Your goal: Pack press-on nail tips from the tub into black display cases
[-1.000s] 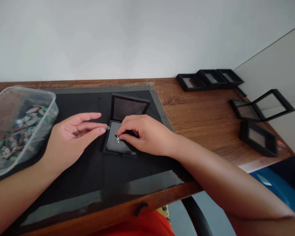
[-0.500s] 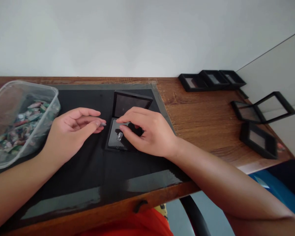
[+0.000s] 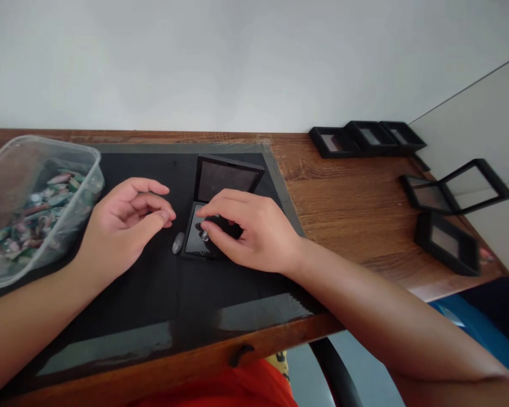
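A black hinged display box (image 3: 192,229) stands open on the dark mat, its lid tilted up at the back. My right hand (image 3: 254,232) is over the box, thumb and forefinger apart. A small clear stone (image 3: 205,236) lies in the box under my thumb tip; whether they touch I cannot tell. Just outside the box's left side rests another clear, elongated stone (image 3: 178,243) on the mat. My left hand (image 3: 129,223) hovers to the left with loosely curled fingers, and nothing shows in it.
On the left is a clear plastic tub (image 3: 97,161) with many coloured stones. Several black framed boxes (image 3: 333,142) line the back right of the wooden table, and an open one (image 3: 432,195) stands farther right. A wall (image 3: 237,68) rises behind.
The stone that was between my left fingertips now lies on the mat beside the box. My left fingers have drawn back slightly. My right thumb has moved over the stone in the box.
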A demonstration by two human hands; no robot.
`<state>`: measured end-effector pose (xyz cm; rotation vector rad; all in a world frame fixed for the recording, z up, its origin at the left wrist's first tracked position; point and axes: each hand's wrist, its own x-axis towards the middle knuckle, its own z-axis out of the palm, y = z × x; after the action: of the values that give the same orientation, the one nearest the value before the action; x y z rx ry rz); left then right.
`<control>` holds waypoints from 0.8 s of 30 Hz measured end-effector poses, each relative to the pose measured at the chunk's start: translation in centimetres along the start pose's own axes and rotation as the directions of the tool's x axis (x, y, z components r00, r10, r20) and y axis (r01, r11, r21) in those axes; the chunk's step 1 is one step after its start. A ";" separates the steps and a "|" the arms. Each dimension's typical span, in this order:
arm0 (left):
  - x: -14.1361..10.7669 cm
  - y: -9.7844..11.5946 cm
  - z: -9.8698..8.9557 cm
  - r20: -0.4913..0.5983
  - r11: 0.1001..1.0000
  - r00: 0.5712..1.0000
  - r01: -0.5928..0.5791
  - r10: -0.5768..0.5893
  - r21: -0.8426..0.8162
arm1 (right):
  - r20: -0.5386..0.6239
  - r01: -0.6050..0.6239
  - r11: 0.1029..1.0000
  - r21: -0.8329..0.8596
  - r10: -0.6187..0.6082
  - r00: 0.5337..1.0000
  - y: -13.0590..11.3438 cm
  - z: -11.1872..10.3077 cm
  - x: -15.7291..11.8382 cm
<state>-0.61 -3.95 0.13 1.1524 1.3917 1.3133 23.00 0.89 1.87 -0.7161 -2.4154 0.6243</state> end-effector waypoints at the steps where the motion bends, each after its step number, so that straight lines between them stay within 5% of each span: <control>1: 0.0 0.0 -0.1 0.004 1.000 1.000 -0.008 0.008 0.002 | 0.004 -0.002 1.000 -0.001 0.002 1.000 0.0 0.0 0.0; 14: -0.2 0.1 -0.4 0.092 0.997 0.994 -0.063 0.059 0.041 | -0.101 0.046 0.997 -0.063 -0.052 0.994 0.4 -0.9 0.3; 21: 0.1 -0.1 -0.5 0.151 0.986 0.981 -0.137 0.122 0.093 | 0.240 0.070 0.993 -0.096 -0.045 0.970 0.6 -1.7 0.3; 24: 0.1 -0.3 -0.7 0.169 0.977 0.974 -0.172 0.150 0.122 | 0.298 0.032 0.994 -0.107 0.001 0.955 0.5 -1.7 0.4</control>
<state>-1.30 -3.94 -0.11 1.4566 1.3089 1.2226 23.91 1.96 2.98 -0.6882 -2.7489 0.6341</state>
